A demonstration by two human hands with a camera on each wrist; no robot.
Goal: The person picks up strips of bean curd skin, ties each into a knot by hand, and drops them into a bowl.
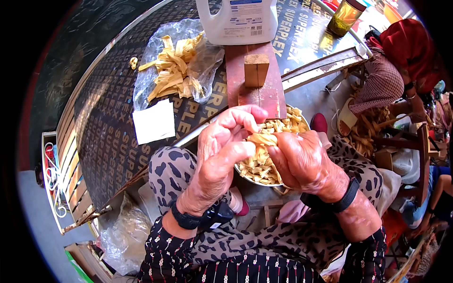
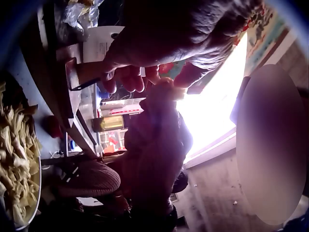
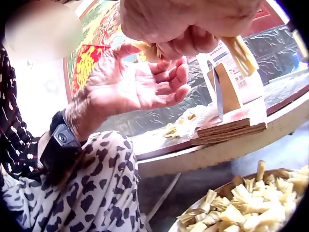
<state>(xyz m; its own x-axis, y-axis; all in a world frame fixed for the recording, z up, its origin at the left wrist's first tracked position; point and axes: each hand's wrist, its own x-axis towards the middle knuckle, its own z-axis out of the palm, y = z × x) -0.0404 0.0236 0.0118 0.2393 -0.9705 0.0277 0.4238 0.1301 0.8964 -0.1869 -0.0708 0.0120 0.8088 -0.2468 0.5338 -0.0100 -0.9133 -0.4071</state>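
Note:
Both hands meet over a round bowl (image 1: 306,121) heaped with short, pale yellow knotted strips (image 1: 257,172). Between them is a folded yellow strip (image 1: 263,138). My right hand (image 1: 304,158) grips it in a curled fist, and a loose tail (image 3: 241,55) pokes out of the fist in the right wrist view. With thumb and forefinger, my left hand (image 1: 218,146) pinches the strip's other end; its remaining fingers are spread, palm showing in the right wrist view. Just beyond the fingers lies a reddish wooden board (image 1: 236,70) bearing an upright wood block (image 1: 257,70) and a thin metal blade (image 3: 218,92).
On the dark printed table (image 1: 113,127), longer yellow strips (image 1: 174,66) lie on a clear plastic bag (image 1: 212,61), with a white cloth (image 1: 154,121) nearby. A white jug (image 1: 238,21) stands on the board's far end. Another person (image 1: 382,80) sits at the right.

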